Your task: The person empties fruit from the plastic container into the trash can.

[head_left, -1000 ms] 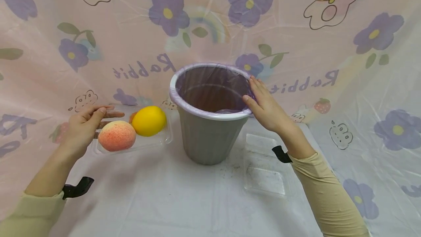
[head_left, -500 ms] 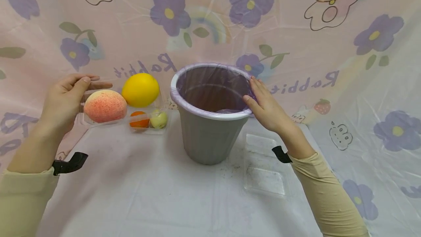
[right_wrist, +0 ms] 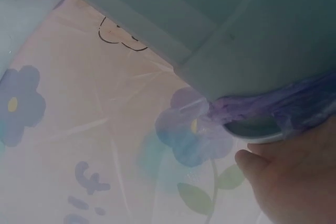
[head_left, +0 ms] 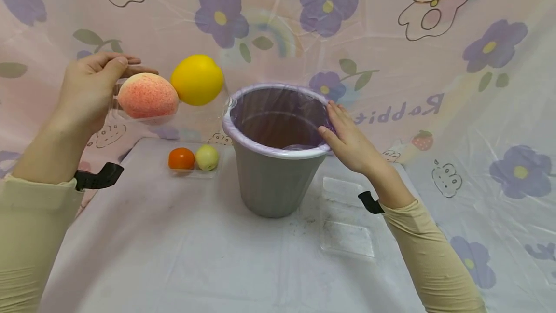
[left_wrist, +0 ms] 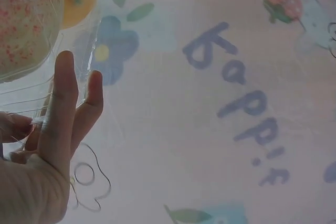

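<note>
Clear plastic tray (head_left: 173,115) with peach (head_left: 147,95) and lemon (head_left: 197,80) sits pinched in my raised left hand (head_left: 89,91); right hand (head_left: 347,139) fingers (head_left: 336,112) rest straight, together, against the bin (head_left: 275,153) rim.

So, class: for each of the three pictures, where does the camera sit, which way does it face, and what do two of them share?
Head: looks forward and down at bin, both hands, sleeves.
Left wrist: by left hand, faces its fingers, clear tray, peach.
Right wrist: by right hand, faces bin rim.
Shared: head and left wrist show the peach.
</note>
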`<action>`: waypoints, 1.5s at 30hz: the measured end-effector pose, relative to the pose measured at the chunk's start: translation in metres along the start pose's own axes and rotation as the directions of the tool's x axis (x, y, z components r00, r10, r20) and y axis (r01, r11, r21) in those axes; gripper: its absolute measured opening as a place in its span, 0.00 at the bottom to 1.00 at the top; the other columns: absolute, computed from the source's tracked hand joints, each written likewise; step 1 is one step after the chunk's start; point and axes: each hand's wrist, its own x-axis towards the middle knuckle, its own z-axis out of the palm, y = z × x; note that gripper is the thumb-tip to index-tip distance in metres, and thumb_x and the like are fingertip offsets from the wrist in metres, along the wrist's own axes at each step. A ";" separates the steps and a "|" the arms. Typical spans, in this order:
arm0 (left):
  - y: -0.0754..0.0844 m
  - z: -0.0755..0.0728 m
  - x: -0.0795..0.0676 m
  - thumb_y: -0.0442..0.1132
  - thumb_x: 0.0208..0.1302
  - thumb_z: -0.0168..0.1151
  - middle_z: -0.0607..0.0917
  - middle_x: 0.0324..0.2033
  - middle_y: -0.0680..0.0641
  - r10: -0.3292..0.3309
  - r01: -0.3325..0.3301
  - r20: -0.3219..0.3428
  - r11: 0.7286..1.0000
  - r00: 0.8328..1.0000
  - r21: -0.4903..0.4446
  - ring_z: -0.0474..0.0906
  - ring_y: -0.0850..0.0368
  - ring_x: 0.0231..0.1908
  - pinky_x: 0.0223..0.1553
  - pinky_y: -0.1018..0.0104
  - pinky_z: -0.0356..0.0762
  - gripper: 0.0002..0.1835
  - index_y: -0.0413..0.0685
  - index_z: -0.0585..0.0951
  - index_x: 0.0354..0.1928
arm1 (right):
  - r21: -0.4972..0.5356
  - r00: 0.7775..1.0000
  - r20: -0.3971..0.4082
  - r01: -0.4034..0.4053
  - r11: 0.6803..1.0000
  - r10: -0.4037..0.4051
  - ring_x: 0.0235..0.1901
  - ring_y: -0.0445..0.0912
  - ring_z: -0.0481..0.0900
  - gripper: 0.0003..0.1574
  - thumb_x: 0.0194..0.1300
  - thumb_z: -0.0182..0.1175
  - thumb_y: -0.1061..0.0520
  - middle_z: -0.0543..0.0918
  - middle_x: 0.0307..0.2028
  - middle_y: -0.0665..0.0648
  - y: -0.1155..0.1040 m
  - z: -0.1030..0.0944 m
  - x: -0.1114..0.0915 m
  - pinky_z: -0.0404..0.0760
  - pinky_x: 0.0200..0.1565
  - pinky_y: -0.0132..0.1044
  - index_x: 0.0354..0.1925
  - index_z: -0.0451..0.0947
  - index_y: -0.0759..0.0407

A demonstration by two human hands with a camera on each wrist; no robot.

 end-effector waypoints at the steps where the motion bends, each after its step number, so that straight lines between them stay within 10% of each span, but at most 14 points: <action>1: 0.002 0.004 0.003 0.41 0.66 0.59 0.88 0.37 0.46 0.004 -0.004 0.005 1.000 1.000 -0.005 0.86 0.53 0.30 0.17 0.64 0.80 0.14 0.38 0.79 0.47 | -0.002 1.000 0.003 -0.002 1.000 0.002 0.73 0.48 0.31 0.46 0.73 0.39 0.36 0.41 0.75 0.57 0.000 0.000 0.000 0.38 0.72 0.50 0.73 0.41 0.64; 15: 0.016 0.066 0.031 0.41 0.68 0.56 0.88 0.36 0.47 0.004 -0.007 0.078 0.999 0.997 0.035 0.84 0.54 0.22 0.15 0.64 0.79 0.12 0.40 0.77 0.47 | -0.068 0.998 0.059 -0.021 0.997 0.025 0.73 0.49 0.32 0.46 0.73 0.37 0.36 0.41 0.75 0.58 -0.007 -0.002 0.007 0.40 0.72 0.51 0.73 0.43 0.65; 23: 0.008 0.106 0.050 0.44 0.72 0.50 0.87 0.42 0.47 0.011 -0.034 0.106 0.975 0.994 0.222 0.85 0.55 0.29 0.18 0.65 0.81 0.15 0.41 0.75 0.51 | -0.065 0.997 0.060 -0.035 0.997 0.039 0.73 0.49 0.32 0.46 0.73 0.37 0.35 0.41 0.75 0.57 -0.005 -0.003 0.005 0.39 0.72 0.51 0.73 0.43 0.64; 34: -0.018 0.140 0.063 0.47 0.73 0.45 0.85 0.47 0.48 0.100 -0.169 0.168 0.868 0.981 0.467 0.83 0.53 0.35 0.20 0.69 0.80 0.18 0.44 0.75 0.54 | -0.070 0.997 0.054 -0.044 0.997 0.048 0.74 0.49 0.33 0.46 0.72 0.37 0.35 0.42 0.75 0.56 -0.005 -0.004 0.003 0.39 0.72 0.51 0.73 0.44 0.63; 45: -0.042 0.156 0.067 0.44 0.73 0.46 0.87 0.41 0.48 0.292 -0.382 0.246 0.717 0.924 0.583 0.82 0.53 0.32 0.26 0.73 0.79 0.15 0.43 0.77 0.49 | -0.074 0.997 0.054 -0.048 0.996 0.052 0.74 0.48 0.33 0.46 0.72 0.37 0.35 0.42 0.75 0.56 -0.004 -0.005 0.000 0.39 0.72 0.51 0.73 0.43 0.63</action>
